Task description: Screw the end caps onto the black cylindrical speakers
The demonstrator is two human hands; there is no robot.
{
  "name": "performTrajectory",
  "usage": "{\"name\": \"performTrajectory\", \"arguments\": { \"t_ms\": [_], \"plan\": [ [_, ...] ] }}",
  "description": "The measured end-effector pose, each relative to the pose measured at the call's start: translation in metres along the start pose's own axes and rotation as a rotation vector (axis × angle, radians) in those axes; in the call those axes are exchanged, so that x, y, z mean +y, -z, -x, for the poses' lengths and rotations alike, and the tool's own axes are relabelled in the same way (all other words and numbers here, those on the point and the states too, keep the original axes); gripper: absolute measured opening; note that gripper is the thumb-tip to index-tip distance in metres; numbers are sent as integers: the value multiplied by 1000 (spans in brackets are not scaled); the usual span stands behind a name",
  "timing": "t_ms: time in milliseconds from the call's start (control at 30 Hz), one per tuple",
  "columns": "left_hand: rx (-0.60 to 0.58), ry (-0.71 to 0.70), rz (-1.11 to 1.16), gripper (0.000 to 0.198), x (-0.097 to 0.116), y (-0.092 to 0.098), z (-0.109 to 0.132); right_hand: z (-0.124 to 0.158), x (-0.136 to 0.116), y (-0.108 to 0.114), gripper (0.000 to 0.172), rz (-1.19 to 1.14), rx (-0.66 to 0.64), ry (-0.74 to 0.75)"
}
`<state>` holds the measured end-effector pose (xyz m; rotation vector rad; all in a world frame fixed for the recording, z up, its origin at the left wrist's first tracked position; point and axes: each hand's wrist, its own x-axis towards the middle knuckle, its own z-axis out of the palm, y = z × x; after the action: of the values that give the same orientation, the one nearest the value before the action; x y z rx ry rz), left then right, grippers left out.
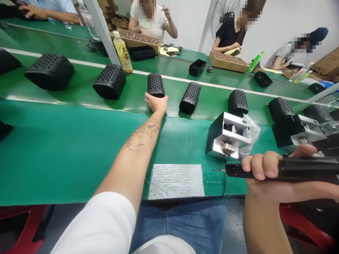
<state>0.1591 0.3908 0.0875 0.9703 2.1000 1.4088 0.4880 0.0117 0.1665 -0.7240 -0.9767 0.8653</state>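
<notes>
My left hand [156, 103] reaches forward, its fingers wrapped round the near end of a black perforated housing [155, 83] on the green conveyor belt. In my right hand [267, 173] is a black electric screwdriver [304, 168], held level with its thin bit pointing left. A silvery padded mat [176, 180] lies on the bench between my arms. Behind the screwdriver tip stands a silver-and-black screw feeder [229, 135] with a clear plastic bag [250, 135] beside it.
More perforated housings [110, 81] [190, 97] [237, 101] line the belt. A yellow drink bottle [122, 53] stands by a grey post [104, 31]. A second machine [299, 130] is at right. Several people work across the belt, with partitioned boxes [229, 62].
</notes>
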Motion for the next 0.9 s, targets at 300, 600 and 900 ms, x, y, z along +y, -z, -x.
{"name": "performTrajectory", "arguments": {
  "t_ms": [300,600,900],
  "plan": [
    [-504,-488,174,120,-129,242,72,31,-42,-53,104,112,-135,240],
    [-1151,-659,83,115,-184,318,175,72,-75,-82,87,109,-259,199],
    [-1104,-679,136,124,-200,306,187,71,-15,-92,76,145,-179,179]
  ]
}}
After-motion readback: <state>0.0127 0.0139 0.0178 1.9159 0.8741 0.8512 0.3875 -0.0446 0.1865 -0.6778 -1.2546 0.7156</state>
